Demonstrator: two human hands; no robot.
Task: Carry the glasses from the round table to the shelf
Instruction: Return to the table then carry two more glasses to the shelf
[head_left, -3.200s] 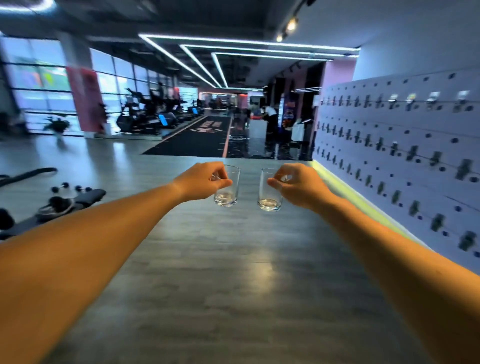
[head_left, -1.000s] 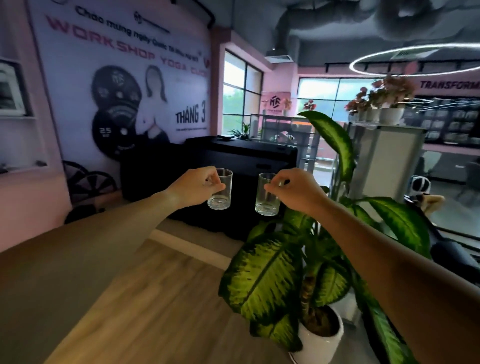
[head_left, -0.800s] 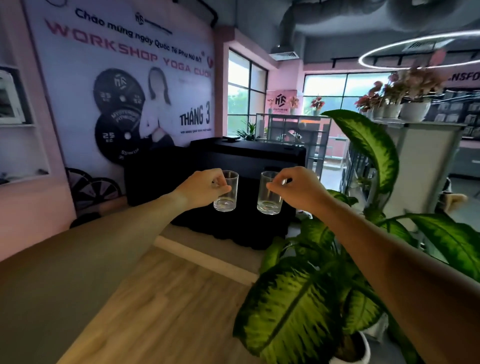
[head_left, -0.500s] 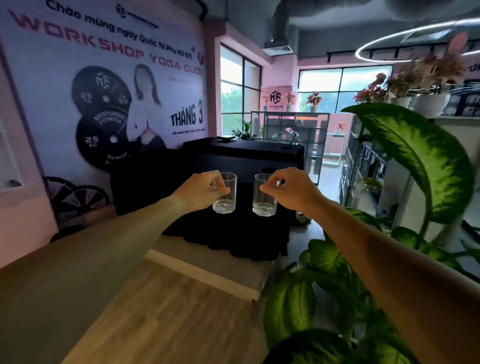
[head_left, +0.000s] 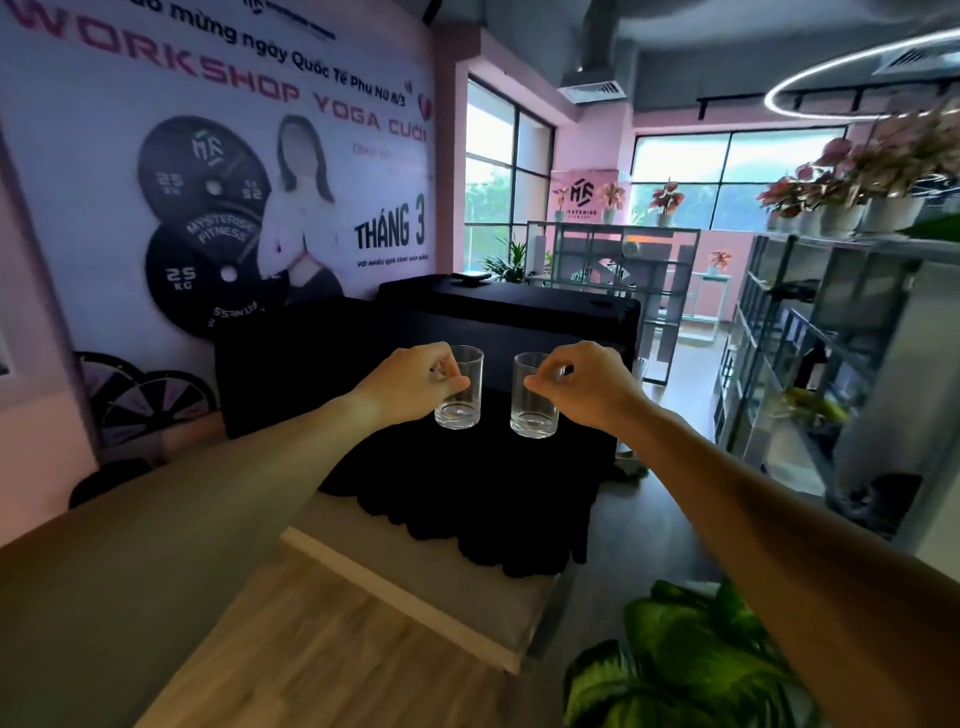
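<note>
A person is carrying two clear drinking glasses through a gym lobby, arms stretched out in front, with the round table nowhere in view and the pickup therefore judged done. On the left, a yoga workshop banner (head_left: 218, 171) is covering the wall, and black-draped tables (head_left: 498, 322) are standing straight ahead. The left hand (head_left: 410, 384) is pinching the left glass (head_left: 460, 389) at its near rim, thumb and fingers curled tight on the wall, the tumbler hanging upright in mid-air. Just beside it, not touching, the right glass (head_left: 535, 397) is hanging from the right hand (head_left: 582, 382) in the same curled fingertip pinch. Both glasses are looking empty, though the thick bases are catching the light and a thin film of water cannot be ruled out at this distance. To the right, a metal-framed shelf unit (head_left: 810, 332) is running along the aisle, its tiers holding dim shapes too blurred to name, with potted pink plants (head_left: 852, 182) lining the top. A leafy green plant (head_left: 675, 660) is filling the lower right corner. What is left, by this reading, is the last stretch of walking and setting both glasses down on a shelf; which shelf is meant is not clear.
</note>
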